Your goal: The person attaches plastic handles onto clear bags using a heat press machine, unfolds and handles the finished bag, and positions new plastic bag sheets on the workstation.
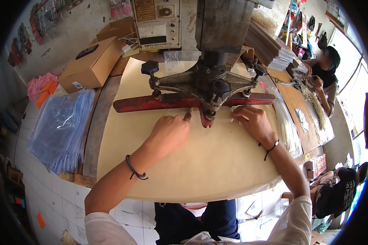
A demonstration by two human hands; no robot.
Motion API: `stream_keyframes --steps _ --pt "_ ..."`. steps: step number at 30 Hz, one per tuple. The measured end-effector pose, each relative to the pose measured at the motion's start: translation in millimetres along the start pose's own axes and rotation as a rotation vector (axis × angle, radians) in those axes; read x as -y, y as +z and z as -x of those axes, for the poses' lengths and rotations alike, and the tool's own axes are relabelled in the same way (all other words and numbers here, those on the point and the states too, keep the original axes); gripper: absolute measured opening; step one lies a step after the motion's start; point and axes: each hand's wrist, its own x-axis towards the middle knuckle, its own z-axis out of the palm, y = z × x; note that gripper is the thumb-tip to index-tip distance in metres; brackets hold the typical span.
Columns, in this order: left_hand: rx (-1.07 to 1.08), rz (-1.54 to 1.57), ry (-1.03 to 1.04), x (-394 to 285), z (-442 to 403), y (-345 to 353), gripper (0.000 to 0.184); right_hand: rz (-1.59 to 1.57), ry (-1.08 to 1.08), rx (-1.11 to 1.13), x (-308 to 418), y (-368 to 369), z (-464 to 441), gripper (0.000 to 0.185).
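A press head [216, 77] with a red bar [151, 103] spans the table covered in tan paper [171, 163]. Just in front of the bar, left of its centre, is my left hand [169, 132], fingers bent and one fingertip at the bar's edge; what it holds, if anything, is hidden. To the right of centre, my right hand [253, 121] has its thumb and fingers pinched at the edge of a clear plastic piece [225, 119], which lies partly under the bar.
Clear plastic bags [63, 128] are stacked at the left, near a cardboard box [92, 61]. A control box [157, 24] stands behind. At the right, plastic strips [286, 126] lie on the table, and a person [329, 67] handles fibres. Another person [339, 190] is lower right.
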Motion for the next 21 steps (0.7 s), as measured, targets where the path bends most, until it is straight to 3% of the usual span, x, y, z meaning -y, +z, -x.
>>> stream_keyframes --steps 21 --pt "-0.006 0.008 -0.003 -0.9 -0.2 0.2 0.058 -0.004 -0.010 0.005 1.2 -1.2 -0.5 0.010"
